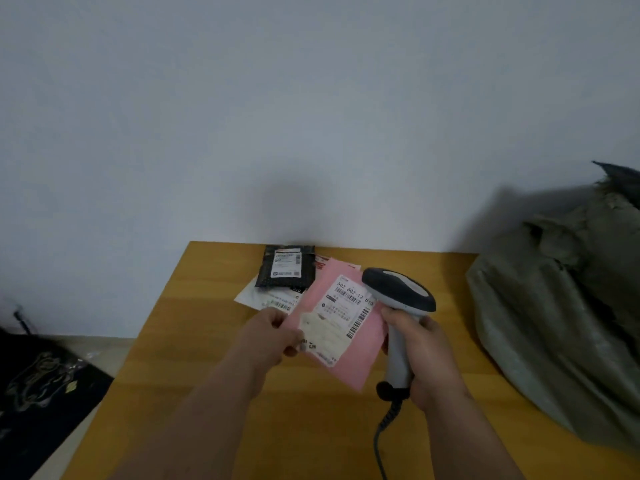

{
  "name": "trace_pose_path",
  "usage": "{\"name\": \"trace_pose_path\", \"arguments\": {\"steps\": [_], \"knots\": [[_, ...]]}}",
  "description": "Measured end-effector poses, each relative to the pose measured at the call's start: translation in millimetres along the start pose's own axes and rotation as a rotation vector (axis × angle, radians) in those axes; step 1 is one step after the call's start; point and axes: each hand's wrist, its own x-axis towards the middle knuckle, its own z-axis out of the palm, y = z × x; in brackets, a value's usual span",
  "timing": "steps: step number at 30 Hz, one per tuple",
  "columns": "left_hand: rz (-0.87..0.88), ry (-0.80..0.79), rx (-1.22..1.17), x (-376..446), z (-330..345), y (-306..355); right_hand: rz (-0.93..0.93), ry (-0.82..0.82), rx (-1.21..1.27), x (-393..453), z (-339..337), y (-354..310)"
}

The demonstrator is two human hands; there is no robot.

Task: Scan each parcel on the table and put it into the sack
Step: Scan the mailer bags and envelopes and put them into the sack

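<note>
While our right hand [420, 344] is clenching the scanner [398, 296], our left hand [273, 336] is pinching the thin, floppy-looking pink parcel [349, 341] by its edge farthest from the sack [554, 323].

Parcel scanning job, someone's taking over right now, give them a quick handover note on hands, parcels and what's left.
Left hand pinches the pink parcel by its left edge, label up, above the table.
Right hand grips the scanner, head over the pink parcel's label.
Black parcel and white parcel lie at the table's far edge, overlapping.
Sack sits at the right.
Left: finish the pink one, sack it, then the other two. Sack's contents are hidden.
</note>
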Motion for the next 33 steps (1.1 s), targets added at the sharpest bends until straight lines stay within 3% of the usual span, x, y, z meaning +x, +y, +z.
{"name": "trace_pose_path", "arguments": {"steps": [4,12,21,33], "knots": [[0.05,-0.104,0.079,-19.0,-0.6,-6.8,-0.011,0.029,-0.021,-20.3,3.2,0.4],[0.162,0.186,-0.036,-38.4,14.5,-19.3,-0.067,0.172,-0.053,-50.4,-9.9,4.3],[0.237,0.282,-0.179,-48.3,60.7,-3.9,0.028,-0.031,-0.009,-59.6,-51.2,-9.4],[0.275,0.288,-0.22,-70.1,152.8,12.4,0.035,-0.009,0.026,-68.7,-137.8,-31.6]]}}
